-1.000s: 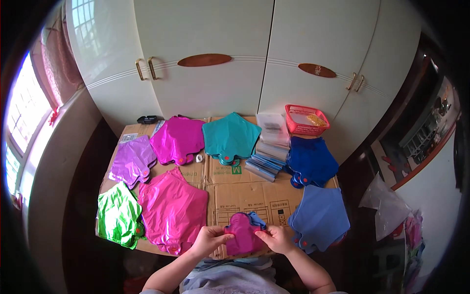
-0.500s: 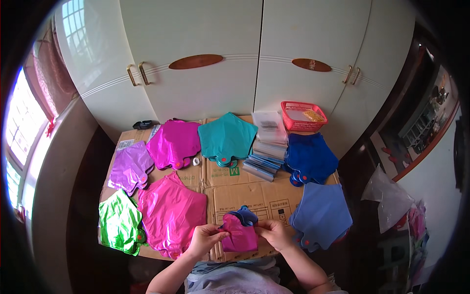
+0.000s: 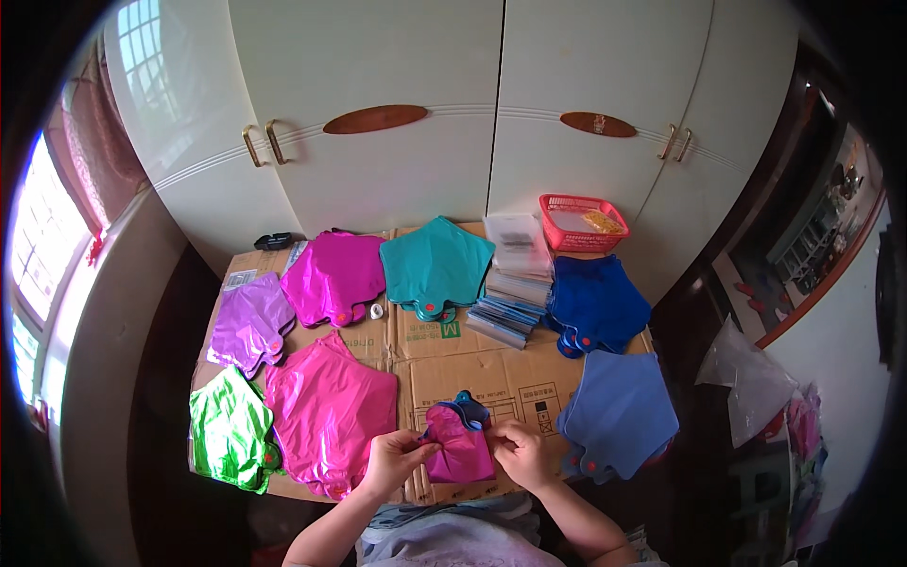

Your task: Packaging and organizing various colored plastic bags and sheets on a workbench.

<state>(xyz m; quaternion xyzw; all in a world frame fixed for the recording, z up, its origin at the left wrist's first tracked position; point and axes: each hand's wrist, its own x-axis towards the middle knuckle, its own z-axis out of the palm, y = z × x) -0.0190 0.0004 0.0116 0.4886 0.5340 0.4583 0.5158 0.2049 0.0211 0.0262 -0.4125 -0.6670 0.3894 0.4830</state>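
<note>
Your left hand [image 3: 392,460] and right hand [image 3: 518,452] each pinch an edge of the folded magenta balloon [image 3: 459,452], holding it flat over the near cardboard [image 3: 491,378], between the pink pile [image 3: 326,411] and blue pile [image 3: 619,411].

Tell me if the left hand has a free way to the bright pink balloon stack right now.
Probably yes, once it lets go. The left hand is pinching the folded pink balloon together with the right hand, but the bright pink balloon stack lies right beside it on the cardboard, with nothing between them.
</note>
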